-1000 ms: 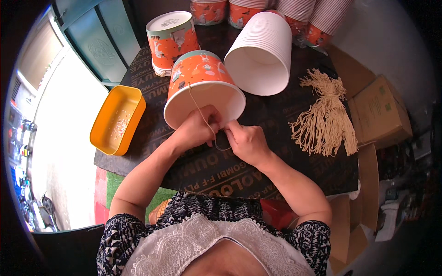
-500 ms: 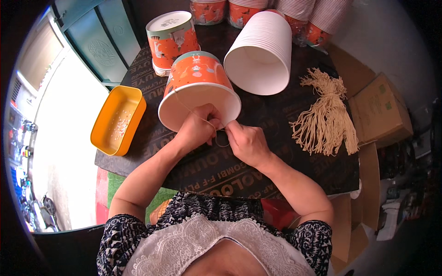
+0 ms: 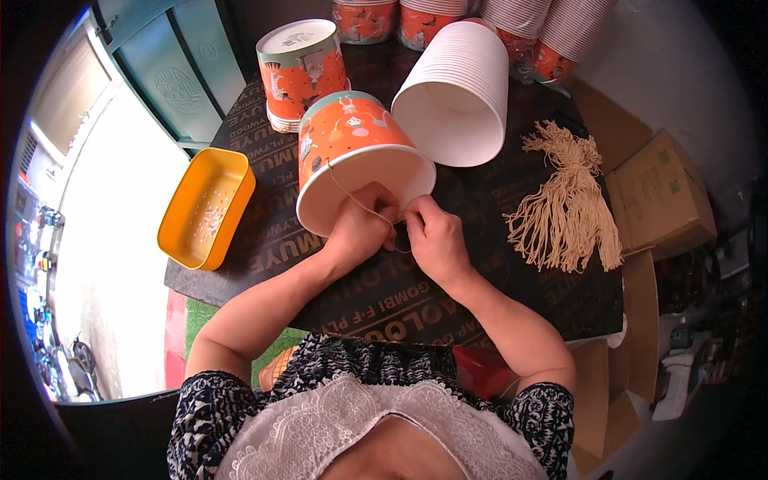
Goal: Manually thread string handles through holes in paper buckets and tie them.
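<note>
An orange patterned paper bucket (image 3: 342, 132) with a green band lies tilted on the table, its white mouth towards me. A thin beige cord (image 3: 346, 189) comes through the bucket's side near the left of the rim and hangs across the mouth to my hands. My left hand (image 3: 362, 228) reaches into the mouth at the lower rim, fingers closed on the cord. Beside it, my right hand (image 3: 438, 244) pinches at the right part of the rim, fingertips closed where the cord's end appears to be. The fingertips partly hide the cord there.
A yellow tub (image 3: 210, 210) with small bits inside stands left. Behind are an upside-down bucket stack (image 3: 300, 76) and a white nested stack (image 3: 452, 96) on its side. A cord bundle (image 3: 566, 200) and cardboard box (image 3: 664, 192) are right; wrapped bucket stacks (image 3: 432, 20) line the back.
The bucket has shifted to the right and turned slightly, and both hands have moved right with it. The cord still hangs across its mouth.
</note>
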